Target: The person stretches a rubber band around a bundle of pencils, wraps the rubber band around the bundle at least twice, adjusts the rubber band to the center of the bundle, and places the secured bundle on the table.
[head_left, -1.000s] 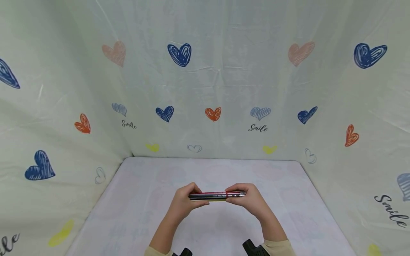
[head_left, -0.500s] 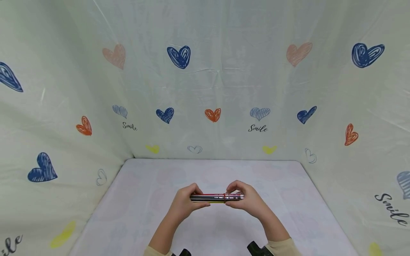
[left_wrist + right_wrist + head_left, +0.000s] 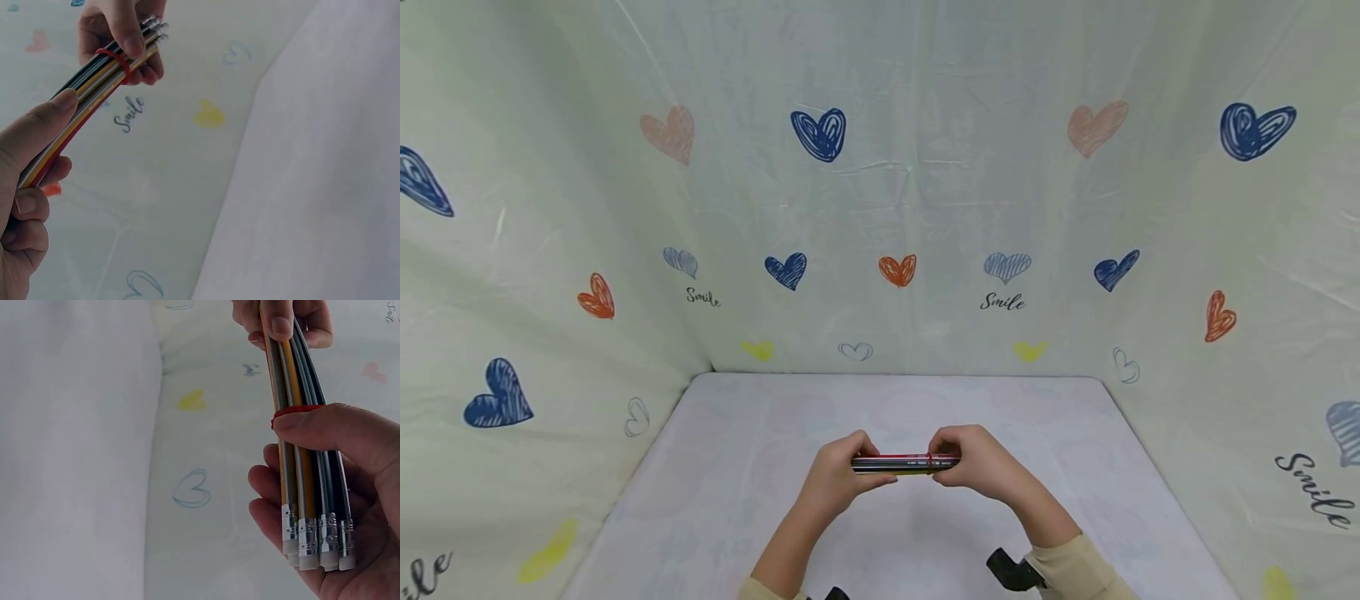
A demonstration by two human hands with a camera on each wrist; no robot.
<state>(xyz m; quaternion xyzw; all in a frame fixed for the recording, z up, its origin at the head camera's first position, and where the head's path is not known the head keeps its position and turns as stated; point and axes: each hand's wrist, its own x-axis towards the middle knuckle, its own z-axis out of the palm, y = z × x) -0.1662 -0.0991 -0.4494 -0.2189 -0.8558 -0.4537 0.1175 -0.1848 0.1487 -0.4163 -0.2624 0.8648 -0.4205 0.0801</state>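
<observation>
A bundle of several pencils [image 3: 891,464], yellow, black and red, is held level above the white table. White erasers [image 3: 309,559] in silver ferrules cap one end. Near that end a red rubber band [image 3: 311,408] circles the pencils. My left hand [image 3: 833,477] grips the other end, its thumb along the top in the left wrist view, and hides the tips. My right hand [image 3: 979,460] holds the eraser end; in the right wrist view its thumb presses on the band, with the fingers behind the pencils.
The white table [image 3: 760,417] stretches out under both hands. Behind and beside it hangs a pale curtain [image 3: 917,200] printed with hearts and "Smile". Black wrist devices [image 3: 1015,571] sit by the beige sleeves [image 3: 1078,568].
My right hand has turned and closed in on the eraser end, now covering it in the head view. My left hand and its end of the bundle have shifted slightly right.
</observation>
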